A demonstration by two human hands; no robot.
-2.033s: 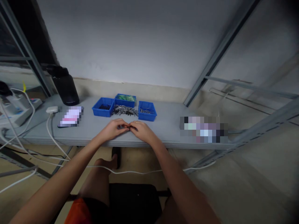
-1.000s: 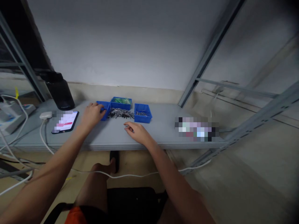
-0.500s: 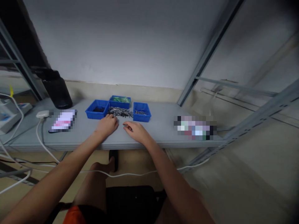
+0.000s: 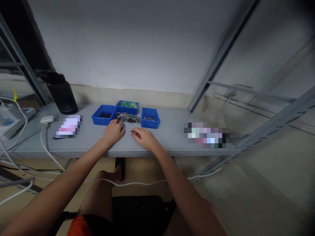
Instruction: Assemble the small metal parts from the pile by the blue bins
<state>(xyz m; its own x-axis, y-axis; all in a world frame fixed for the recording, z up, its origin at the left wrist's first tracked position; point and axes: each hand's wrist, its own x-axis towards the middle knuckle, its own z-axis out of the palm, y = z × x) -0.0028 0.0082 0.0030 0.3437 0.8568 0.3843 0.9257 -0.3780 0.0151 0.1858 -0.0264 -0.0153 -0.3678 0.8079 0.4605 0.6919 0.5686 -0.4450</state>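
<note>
A loose pile of thin, shiny metal pieces (image 4: pixel 128 117), with some dark ones along its front edge, lies between blue bins. My left hand (image 4: pixel 114 131) rests at the pile's front left, fingers curled down; what they hold, if anything, is hidden. Just in front of the pile, my right hand (image 4: pixel 143 137) is held in a pinch, thumb and forefinger together near the tabletop. Whatever is in that pinch is too small to name. The left blue bin (image 4: pixel 96 121) contains dark small parts, the right blue bin (image 4: pixel 150 124) thin metal pieces, and the back blue bin (image 4: pixel 128 110) green items.
A black bottle (image 4: pixel 63 95) stands at the back left. Near it lie a phone with a blurred screen (image 4: pixel 69 126) and a white charger (image 4: pixel 47 120). A blurred object (image 4: pixel 206 135) is on the right of the grey shelf table (image 4: pixel 172 141). White cables hang along the front.
The view has shifted slightly, so everything sits a little further right. Both hands keep nearly the same pose and place beside the pile.
</note>
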